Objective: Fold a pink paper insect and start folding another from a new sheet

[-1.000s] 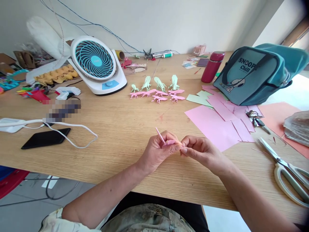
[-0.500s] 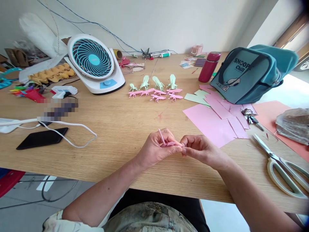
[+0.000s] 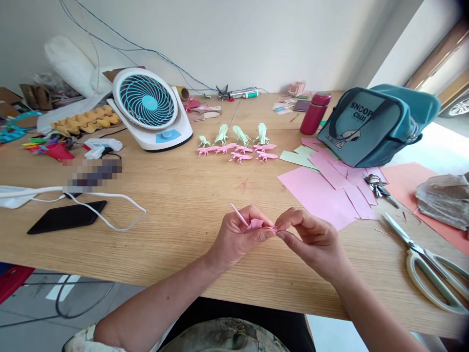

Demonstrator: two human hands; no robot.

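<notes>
Pink folded paper [image 3: 255, 224] sits above the near part of the wooden table [image 3: 183, 195], pinched between thumb and fingers of the left hand [image 3: 236, 239], a thin strip jutting up. The right hand [image 3: 317, 242] grips its other end between thumb and forefinger. Pink paper insects [image 3: 241, 157] stand beyond; scissors [image 3: 421, 259] lie to the right.

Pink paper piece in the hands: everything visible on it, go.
The pink paper piece looks like thin, matte folded paper: a small angular flap in the middle, a slim straight strip slanting up toward picture left, and a narrow end at right. The left hand grips the body, hiding much of it; the right hand pinches the narrow end. It is held above the table. Whether strip and flap are joined is hidden.
</notes>
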